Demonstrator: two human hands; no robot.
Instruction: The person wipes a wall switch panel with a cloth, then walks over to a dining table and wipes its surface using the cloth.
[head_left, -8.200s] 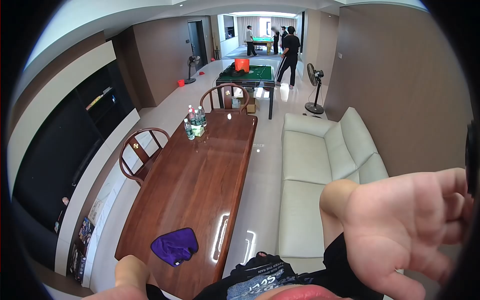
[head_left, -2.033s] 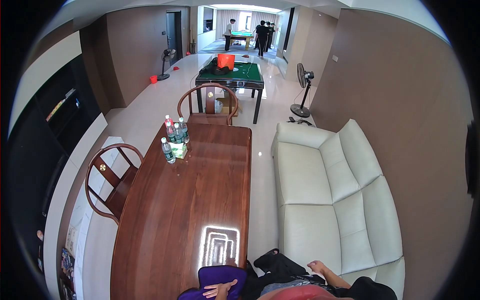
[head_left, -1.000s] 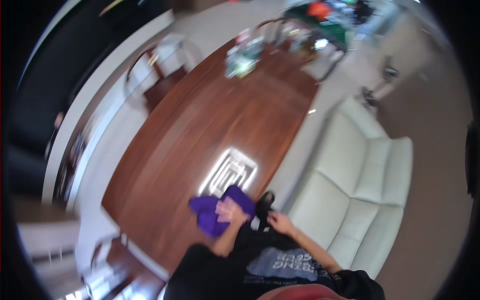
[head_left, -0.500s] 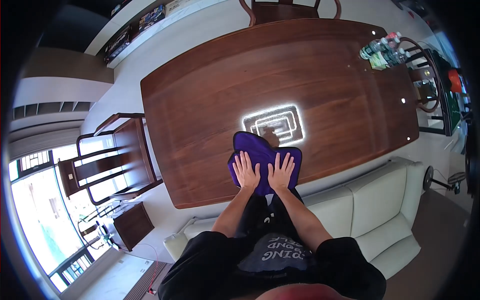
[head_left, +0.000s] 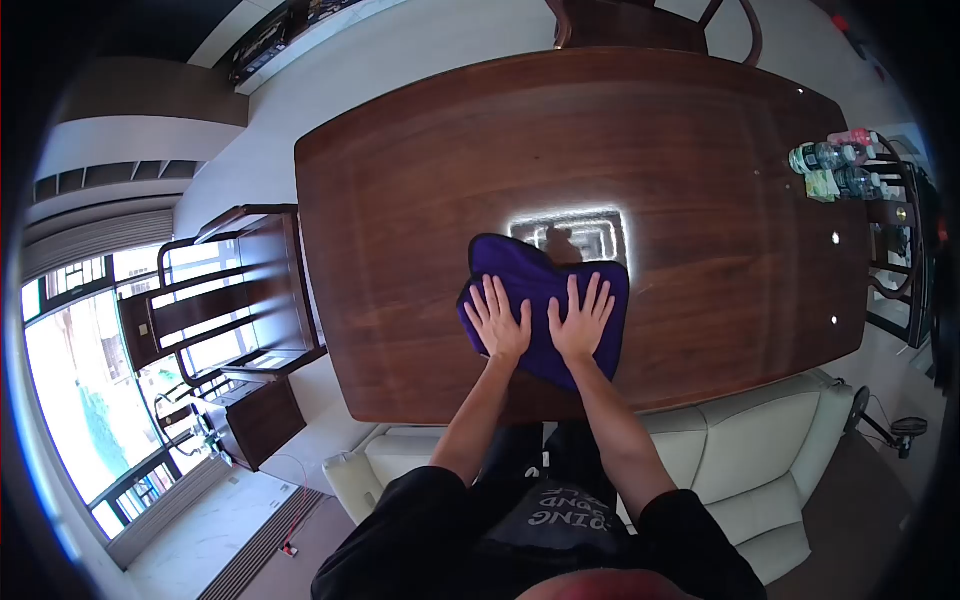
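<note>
A purple cloth [head_left: 545, 285] with dark edging lies on the brown wooden table [head_left: 420, 200], close to the table's near edge. Flat on the cloth's left part rests my left hand [head_left: 498, 320], its fingers spread. My right hand [head_left: 581, 320] lies on the right part, also with fingers apart. Neither hand grips the cloth; both palms face down on it. A bright reflection of a ceiling light shows on the tabletop just beyond the cloth.
Several bottles [head_left: 858, 182] and a tissue pack [head_left: 822, 186] stand at the table's right end. Wooden chairs are at the left [head_left: 225, 300], far side [head_left: 635, 25] and right. A pale sofa [head_left: 750, 450] runs along the near side. A fan [head_left: 905, 428] stands at the far right.
The view has turned from the room down to the table. Both hands now lie on the cloth; since the last frame they and the cloth have shifted slightly forward, and the cloth's right part reaches further right.
</note>
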